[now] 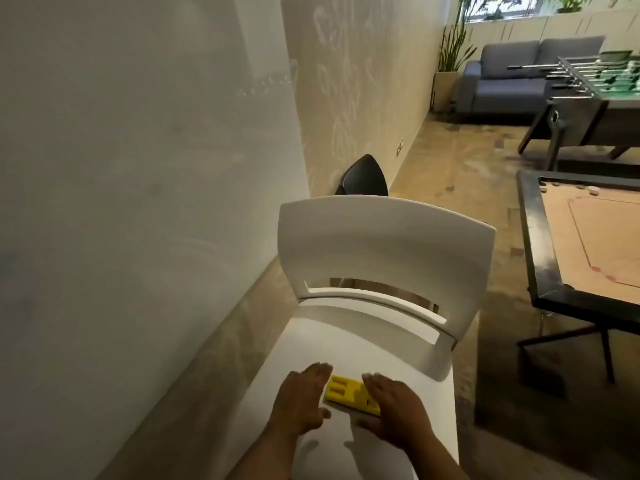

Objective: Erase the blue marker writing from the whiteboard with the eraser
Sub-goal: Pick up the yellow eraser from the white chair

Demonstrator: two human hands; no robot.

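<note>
we saw yellow eraser (351,395) flat on white chair (381,344) seat near its front edge, left hand (304,398) and right hand (394,405) flanking it, fingers straight, gripping nothing; whiteboard (138,168) at left.

You see a yellow eraser (351,393) of moulded plastic with ribbed slots on top, lying on a white chair (381,258) whose smooth plastic shell has a soft satin sheen. To your left, the whiteboard (138,168) is smooth and faintly glossy, with hazy smears. The game board (595,244) shows matt tan wood in a glossy black frame. The sofa (512,74) looks cloth-covered, grey-blue and matt.
</note>
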